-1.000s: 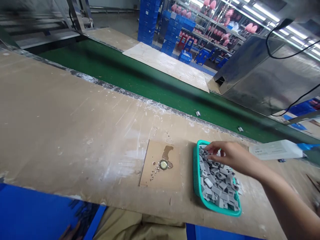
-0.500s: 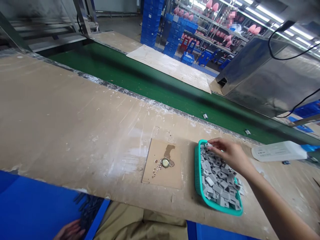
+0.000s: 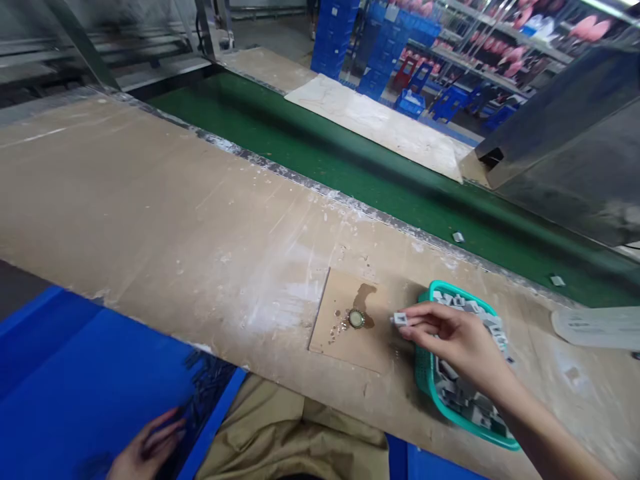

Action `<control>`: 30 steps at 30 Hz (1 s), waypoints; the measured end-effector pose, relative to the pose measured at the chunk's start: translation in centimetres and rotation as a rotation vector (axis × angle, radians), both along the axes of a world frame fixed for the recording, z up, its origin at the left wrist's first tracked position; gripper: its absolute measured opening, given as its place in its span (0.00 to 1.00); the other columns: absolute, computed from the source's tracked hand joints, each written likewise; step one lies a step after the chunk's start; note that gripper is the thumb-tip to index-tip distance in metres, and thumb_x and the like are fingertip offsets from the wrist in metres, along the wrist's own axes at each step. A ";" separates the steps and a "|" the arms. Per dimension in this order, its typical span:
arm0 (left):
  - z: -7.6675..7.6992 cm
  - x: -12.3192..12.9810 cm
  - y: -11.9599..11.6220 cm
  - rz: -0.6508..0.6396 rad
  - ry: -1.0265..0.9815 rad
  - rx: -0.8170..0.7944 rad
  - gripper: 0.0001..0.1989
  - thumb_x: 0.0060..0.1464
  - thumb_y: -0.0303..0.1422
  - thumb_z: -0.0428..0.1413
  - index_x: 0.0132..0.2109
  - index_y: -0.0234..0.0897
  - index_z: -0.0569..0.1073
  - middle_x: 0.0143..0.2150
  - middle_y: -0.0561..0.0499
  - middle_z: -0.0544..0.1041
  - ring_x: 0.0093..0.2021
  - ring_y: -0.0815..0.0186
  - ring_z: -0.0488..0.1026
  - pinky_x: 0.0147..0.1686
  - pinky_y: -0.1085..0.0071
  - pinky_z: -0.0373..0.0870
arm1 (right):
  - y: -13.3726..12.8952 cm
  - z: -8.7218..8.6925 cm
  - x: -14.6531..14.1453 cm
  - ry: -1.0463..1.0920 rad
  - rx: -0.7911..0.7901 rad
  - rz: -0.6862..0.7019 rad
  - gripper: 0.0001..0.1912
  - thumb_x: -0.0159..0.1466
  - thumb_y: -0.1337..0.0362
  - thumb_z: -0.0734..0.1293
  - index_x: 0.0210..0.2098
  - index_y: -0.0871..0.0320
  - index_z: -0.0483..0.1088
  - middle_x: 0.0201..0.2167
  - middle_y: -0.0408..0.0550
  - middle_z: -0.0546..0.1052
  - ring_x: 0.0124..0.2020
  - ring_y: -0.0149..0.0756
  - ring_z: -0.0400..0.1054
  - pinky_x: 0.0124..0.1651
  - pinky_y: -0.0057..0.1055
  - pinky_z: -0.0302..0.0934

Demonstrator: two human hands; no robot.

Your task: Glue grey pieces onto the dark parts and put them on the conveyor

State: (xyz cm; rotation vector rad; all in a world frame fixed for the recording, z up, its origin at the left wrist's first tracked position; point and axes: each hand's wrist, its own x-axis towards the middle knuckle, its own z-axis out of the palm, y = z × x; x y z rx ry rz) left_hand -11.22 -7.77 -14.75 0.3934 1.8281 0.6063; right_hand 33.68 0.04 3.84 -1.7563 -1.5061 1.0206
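Note:
Between the thumb and fingers of my right hand (image 3: 457, 337) is a small grey plastic block (image 3: 401, 319) with a square hole. It hangs just left of a green basket (image 3: 425, 383) heaped with similar grey pieces (image 3: 483, 407). My left hand (image 3: 150, 445) is inside a blue bin (image 3: 95, 373), its fingers curled beside thin black strips (image 3: 207, 387); whatever they may grip is hidden. A cardboard square (image 3: 327, 337) lies left of the basket. On it is a small metal cap (image 3: 357, 319) among wet spots and a dark stain.
A green conveyor belt (image 3: 320, 147) runs behind the worktable (image 3: 165, 227), with two grey pieces (image 3: 459, 237) lying on it. A translucent bottle (image 3: 595, 327) lies right of the basket. Further back are a metal housing (image 3: 575, 153), stacked blue crates (image 3: 334, 37) and shelves.
My right hand has left the basket's far rim and come nearer and leftward, carrying a grey block. My left hand remains in the blue bin. The view has shifted left.

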 end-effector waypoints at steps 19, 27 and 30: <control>10.4 7.9 3.0 0.497 -0.624 0.096 0.28 0.11 0.29 0.74 0.30 0.39 0.77 0.25 0.56 0.75 0.25 0.71 0.72 0.20 0.81 0.70 | 0.4 -2.0 -3.4 -0.449 0.171 0.213 0.12 0.65 0.57 0.63 0.41 0.57 0.74 0.36 0.52 0.77 0.30 0.39 0.71 0.33 0.35 0.67; 13.0 16.2 6.2 0.153 -1.102 0.253 0.08 0.43 0.32 0.67 0.33 0.35 0.79 0.34 0.51 0.79 0.34 0.68 0.77 0.35 0.79 0.75 | -0.9 1.8 -5.6 -0.091 0.007 0.028 0.10 0.57 0.55 0.71 0.32 0.55 0.74 0.30 0.49 0.79 0.28 0.39 0.73 0.29 0.29 0.70; 13.4 18.6 6.7 0.145 -1.171 0.238 0.12 0.43 0.24 0.66 0.38 0.36 0.78 0.36 0.53 0.79 0.39 0.67 0.77 0.42 0.76 0.74 | -1.7 2.5 -6.7 -0.015 -0.027 0.007 0.09 0.56 0.55 0.72 0.32 0.54 0.74 0.28 0.47 0.78 0.28 0.37 0.73 0.29 0.25 0.70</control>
